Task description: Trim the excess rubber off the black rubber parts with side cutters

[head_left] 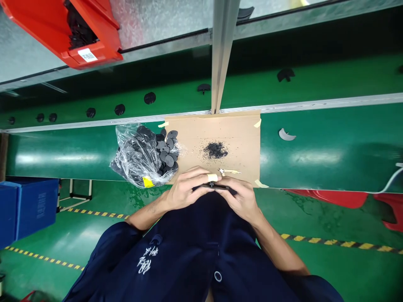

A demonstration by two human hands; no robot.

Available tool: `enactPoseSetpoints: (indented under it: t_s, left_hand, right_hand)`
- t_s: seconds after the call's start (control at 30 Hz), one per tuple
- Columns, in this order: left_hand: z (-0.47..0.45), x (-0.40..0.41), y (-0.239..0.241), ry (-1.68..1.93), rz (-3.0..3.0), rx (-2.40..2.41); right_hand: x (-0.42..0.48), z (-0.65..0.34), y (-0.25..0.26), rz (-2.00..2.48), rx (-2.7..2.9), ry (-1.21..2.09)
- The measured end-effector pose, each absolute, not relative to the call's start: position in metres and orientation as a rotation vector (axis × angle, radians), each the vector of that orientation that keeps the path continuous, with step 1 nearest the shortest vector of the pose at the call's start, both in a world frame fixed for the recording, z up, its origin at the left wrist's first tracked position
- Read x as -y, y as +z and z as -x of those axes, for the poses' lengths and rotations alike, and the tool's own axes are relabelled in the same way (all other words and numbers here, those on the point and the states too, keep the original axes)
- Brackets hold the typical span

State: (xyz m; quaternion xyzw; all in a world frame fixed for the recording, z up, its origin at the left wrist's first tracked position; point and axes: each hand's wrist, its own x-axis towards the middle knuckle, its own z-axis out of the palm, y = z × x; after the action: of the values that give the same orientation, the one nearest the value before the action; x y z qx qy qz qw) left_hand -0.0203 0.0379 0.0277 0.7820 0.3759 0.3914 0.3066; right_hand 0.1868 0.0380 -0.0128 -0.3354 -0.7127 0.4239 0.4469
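My left hand (188,187) and my right hand (242,197) meet at the near edge of a cardboard sheet (242,134). Between them they grip a thin, flat black plastic part (217,187), seen nearly edge-on. A short dark stub stands up from it near the left fingertips. Yellowish tape wraps one finger of my left hand. Just beyond the fingers lies a narrow pale yellow strip (232,171) with a small whitish piece at its left end. A pile of tiny black bits (215,150) is spread on the cardboard.
Left of the cardboard, a clear plastic bag (134,157) spills flat black discs (169,160). Several black parts lie along the green strip (176,102) behind. A metal post (222,54) rises at the back. A red bin (91,33) stands upper left; a grey crescent piece (286,134) lies right.
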Motion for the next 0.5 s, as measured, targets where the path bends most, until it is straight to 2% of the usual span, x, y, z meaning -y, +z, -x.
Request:
enactPoseSetpoints:
  t_s: [0.1, 0.2, 0.33, 0.5]
  left_hand:
    - [0.026, -0.038, 0.019, 1.04, -1.845, -1.221]
    - [0.035, -0.042, 0.002, 1.085, -1.449, -1.428]
    - [0.04, -0.05, -0.023, 1.105, -1.063, -1.46]
    - [0.037, -0.05, -0.031, 1.072, -1.017, -1.437]
  right_hand:
    - [-0.042, -0.201, -0.045, 0.994, 1.823, 1.023]
    - [-0.047, -0.217, -0.101, 1.37, 1.936, 0.91]
    - [-0.049, -0.218, -0.165, 1.838, 2.151, 0.901]
    - [-0.05, -0.206, -0.183, 1.808, 2.216, 0.951]
